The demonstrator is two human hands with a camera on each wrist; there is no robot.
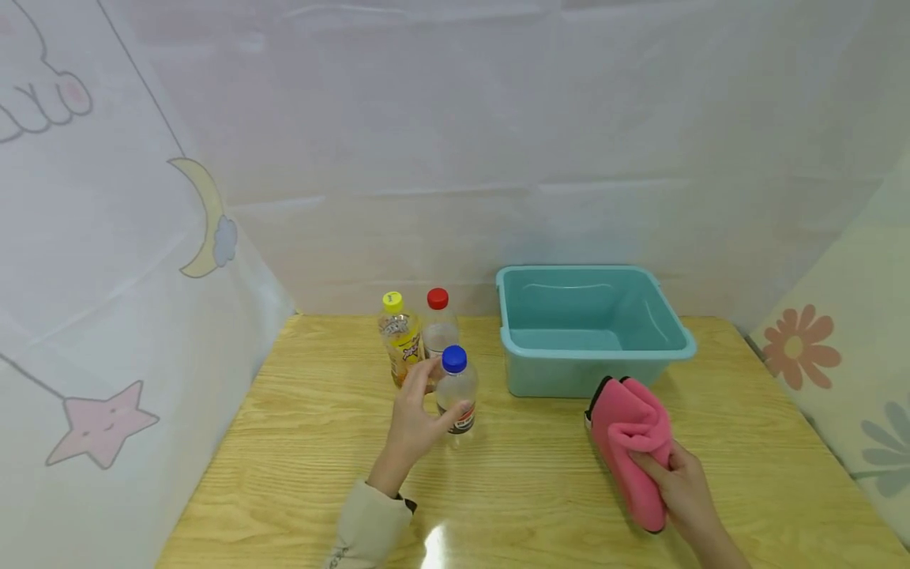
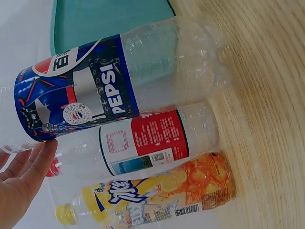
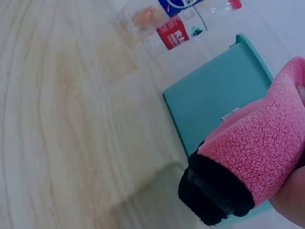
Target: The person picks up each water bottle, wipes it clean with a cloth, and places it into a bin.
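Note:
A clear Pepsi bottle (image 1: 457, 383) with a blue cap stands upright on the table. My left hand (image 1: 415, 419) holds it from the left, thumb across its front and fingers at its far side. In the left wrist view the fingertips touch the bottle beside its blue Pepsi label (image 2: 78, 90). Just behind stand a red-capped clear bottle (image 1: 441, 325) and a yellow-capped drink bottle (image 1: 402, 341) with an orange and yellow label. On the right, my right hand (image 1: 684, 490) grips a folded pink fleece towel (image 1: 629, 450) with black edging (image 3: 214, 191), thumb on top.
A teal plastic basin (image 1: 597, 354) sits at the back right of the wooden table (image 1: 526, 490), just beyond the towel. Printed cloth (image 1: 455, 158) hangs behind the table and along both sides.

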